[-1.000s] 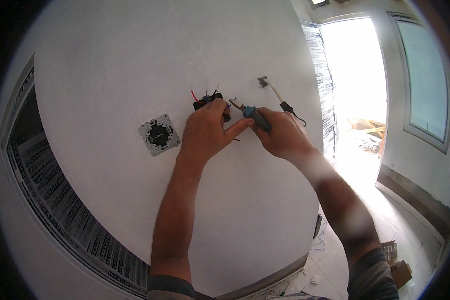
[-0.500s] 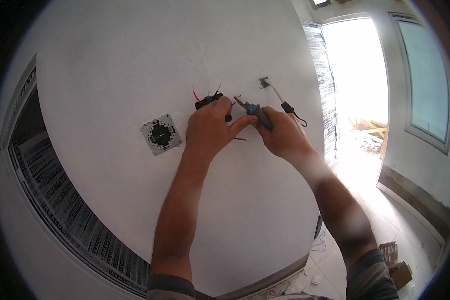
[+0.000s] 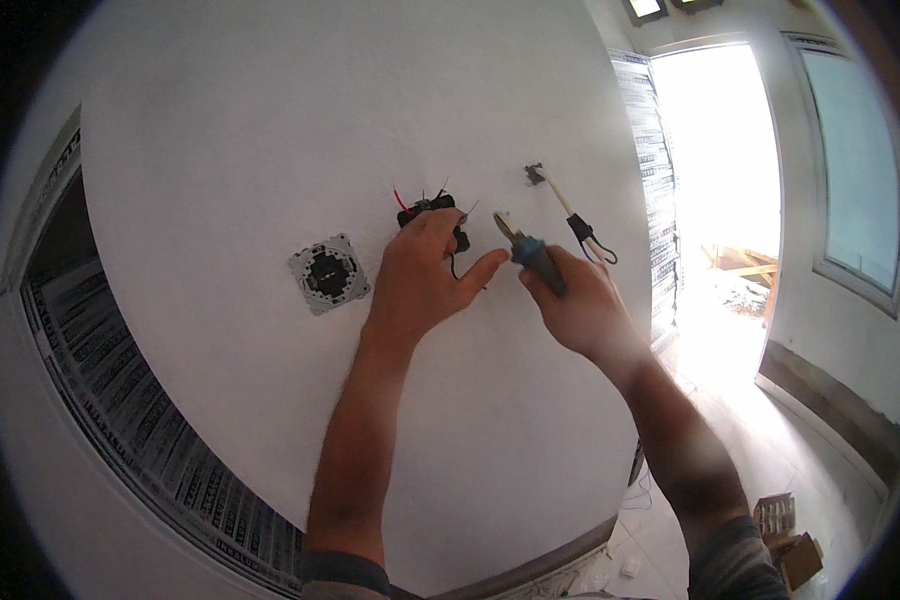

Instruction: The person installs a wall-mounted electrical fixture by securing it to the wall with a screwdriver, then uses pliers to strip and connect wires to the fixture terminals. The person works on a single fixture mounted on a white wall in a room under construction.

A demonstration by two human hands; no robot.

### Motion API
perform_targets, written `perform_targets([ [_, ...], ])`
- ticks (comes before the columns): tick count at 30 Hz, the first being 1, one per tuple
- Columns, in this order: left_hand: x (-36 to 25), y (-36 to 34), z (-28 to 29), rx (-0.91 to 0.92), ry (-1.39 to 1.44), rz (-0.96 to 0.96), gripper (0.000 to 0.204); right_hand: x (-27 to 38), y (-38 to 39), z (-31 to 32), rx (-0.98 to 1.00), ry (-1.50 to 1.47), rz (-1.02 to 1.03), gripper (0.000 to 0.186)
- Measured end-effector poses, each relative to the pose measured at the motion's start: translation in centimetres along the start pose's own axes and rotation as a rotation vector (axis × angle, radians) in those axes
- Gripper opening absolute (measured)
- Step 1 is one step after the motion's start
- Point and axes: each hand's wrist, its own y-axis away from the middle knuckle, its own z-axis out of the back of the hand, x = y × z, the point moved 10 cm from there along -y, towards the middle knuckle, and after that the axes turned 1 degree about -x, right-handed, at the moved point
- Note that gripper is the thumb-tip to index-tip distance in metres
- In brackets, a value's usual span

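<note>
A black wall box (image 3: pixel 410 213) with several thin wires, one of them a red wire (image 3: pixel 398 197), is set in the white wall. Curled over its right side are the fingers of my left hand (image 3: pixel 412 275), closed on a wire (image 3: pixel 472 210) whose thin bare end pokes out past the fingertips. The left thumb stretches away to the right. My right hand (image 3: pixel 587 303) grips pliers (image 3: pixel 535 258) with blue-grey handles, jaws pointing up and left, apart from the wire. A tiny pale bit shows at the jaw tips.
Left of my hands, a grey socket frame (image 3: pixel 328 273) with a black centre is on the wall. To the right, a pale cable (image 3: pixel 558 193) with a black wrapped end hangs from a wall hole. A bright doorway (image 3: pixel 715 180) and floor boxes (image 3: pixel 795 555) lie at right.
The pliers have moved right and down, away from my left hand. The left thumb no longer touches them. The wire by my left fingertips showed blue before and now shows a bare end.
</note>
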Motion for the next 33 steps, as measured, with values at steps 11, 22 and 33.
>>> perform_targets([
  [11, 1.4, 1.1, 2.2, -0.455, -0.008, 0.122, 0.01, -10.2, 10.1, -2.1, 0.208, -0.152, -0.261, 0.03],
  [22, 3.2, 2.1, 0.1, -0.552, 0.211, 0.422, 0.012, -25.1, 23.5, -6.6, 0.405, -0.314, -0.609, 0.033],
  [33, 5.4, 2.2, 1.4, -0.243, -0.309, 0.353, 0.038, -31.0, 33.0, -5.0, 0.492, -0.257, -0.609, 0.034],
])
